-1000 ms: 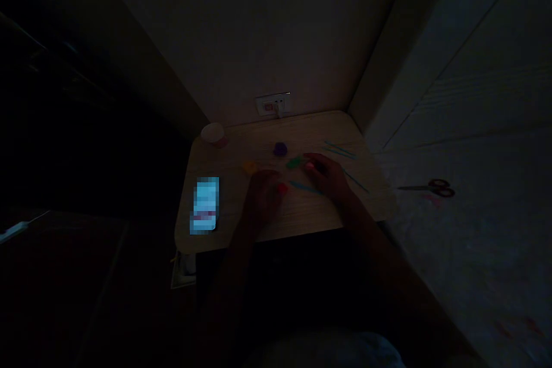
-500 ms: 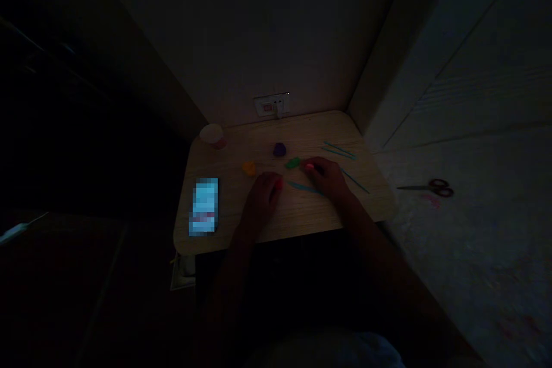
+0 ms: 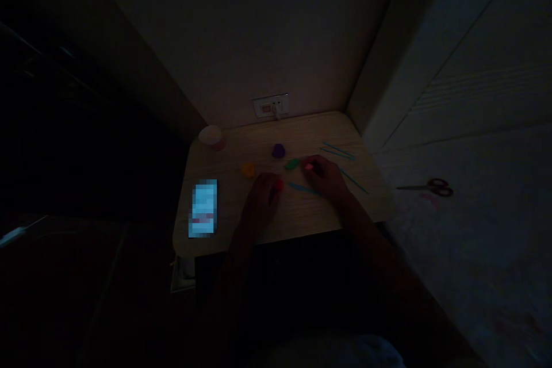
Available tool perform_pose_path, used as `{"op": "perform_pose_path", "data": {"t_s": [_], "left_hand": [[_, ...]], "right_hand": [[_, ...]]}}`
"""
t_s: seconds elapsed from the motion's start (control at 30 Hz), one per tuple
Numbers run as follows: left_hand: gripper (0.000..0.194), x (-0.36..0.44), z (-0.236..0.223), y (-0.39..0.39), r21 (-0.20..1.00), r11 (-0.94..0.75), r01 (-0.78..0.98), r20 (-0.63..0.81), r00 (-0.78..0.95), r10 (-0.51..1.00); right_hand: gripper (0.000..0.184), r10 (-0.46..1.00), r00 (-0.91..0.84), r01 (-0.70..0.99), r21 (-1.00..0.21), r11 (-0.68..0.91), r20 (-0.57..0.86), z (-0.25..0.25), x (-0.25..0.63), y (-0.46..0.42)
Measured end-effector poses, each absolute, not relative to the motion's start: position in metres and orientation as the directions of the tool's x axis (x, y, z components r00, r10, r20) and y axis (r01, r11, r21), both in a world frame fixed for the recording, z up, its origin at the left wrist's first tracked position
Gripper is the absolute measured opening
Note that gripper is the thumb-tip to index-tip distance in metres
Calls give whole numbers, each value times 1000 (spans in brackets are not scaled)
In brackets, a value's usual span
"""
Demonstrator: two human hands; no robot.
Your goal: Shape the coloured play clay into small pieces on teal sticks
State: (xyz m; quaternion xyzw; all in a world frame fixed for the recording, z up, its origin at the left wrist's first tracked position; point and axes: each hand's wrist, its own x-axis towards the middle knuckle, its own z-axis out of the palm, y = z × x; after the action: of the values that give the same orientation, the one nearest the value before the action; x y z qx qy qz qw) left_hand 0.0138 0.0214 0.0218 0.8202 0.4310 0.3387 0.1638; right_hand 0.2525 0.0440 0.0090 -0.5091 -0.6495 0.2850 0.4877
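The scene is very dark. On a small light wooden table [image 3: 302,218], my left hand [image 3: 261,198] rests with fingers curled around a small red lump [image 3: 279,185]. My right hand [image 3: 326,177] lies beside it, fingertips closed on a small pink piece [image 3: 309,167]. A green lump [image 3: 292,164] sits just left of the right hand. A thin blue stick [image 3: 302,188] lies between the two hands. A purple lump [image 3: 278,151] and a yellow lump [image 3: 248,169] sit farther back.
A lit phone [image 3: 203,208] lies at the table's left front. A small cup [image 3: 211,135] stands at the back left corner. More blue sticks [image 3: 338,151] lie at the back right. A wall socket [image 3: 269,106] is behind. Scissors [image 3: 426,187] lie on the floor to the right.
Both hands stay nearly in place; the left hand has drawn slightly closer to the red lump, fingers curling more.
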Motion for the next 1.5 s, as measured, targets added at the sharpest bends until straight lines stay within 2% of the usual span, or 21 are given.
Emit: {"op": "perform_pose_path", "data": {"t_s": [0.13,0.33,0.57,0.8,1.03,1.1,1.2,1.37,1.43,1.5], "left_hand": [[35,12,18,24,563,-576,593,450,364,815],[24,13,20,24,571,-556,604,415,372,830],[28,13,23,23,562,-557,611,413,376,829],[33,14,26,19,524,-581,622,461,366,808],[26,12,30,16,470,-610,638,576,301,760],[22,14,31,8,477,-609,634,606,265,750],[27,21,34,-10,468,-638,611,614,294,733],[29,39,33,-31,589,-576,567,537,257,803],[25,43,31,-33,646,-561,517,506,259,822],[18,43,29,-35,681,-546,488,481,263,836]], "right_hand": [[25,955,55,358,-898,255,293,11,252,42],[25,958,-49,329,-902,281,281,10,252,42],[27,956,-67,324,-900,291,285,11,252,44],[22,979,-22,144,-969,202,201,7,250,41],[23,988,-12,21,-988,156,155,14,247,38],[24,988,-22,12,-988,155,155,23,246,29],[31,987,-49,43,-987,157,155,39,242,8],[25,975,-128,87,-977,196,184,52,227,-25],[24,963,-155,107,-966,236,219,50,221,-32],[23,973,-122,127,-969,211,196,46,217,-36]]}}
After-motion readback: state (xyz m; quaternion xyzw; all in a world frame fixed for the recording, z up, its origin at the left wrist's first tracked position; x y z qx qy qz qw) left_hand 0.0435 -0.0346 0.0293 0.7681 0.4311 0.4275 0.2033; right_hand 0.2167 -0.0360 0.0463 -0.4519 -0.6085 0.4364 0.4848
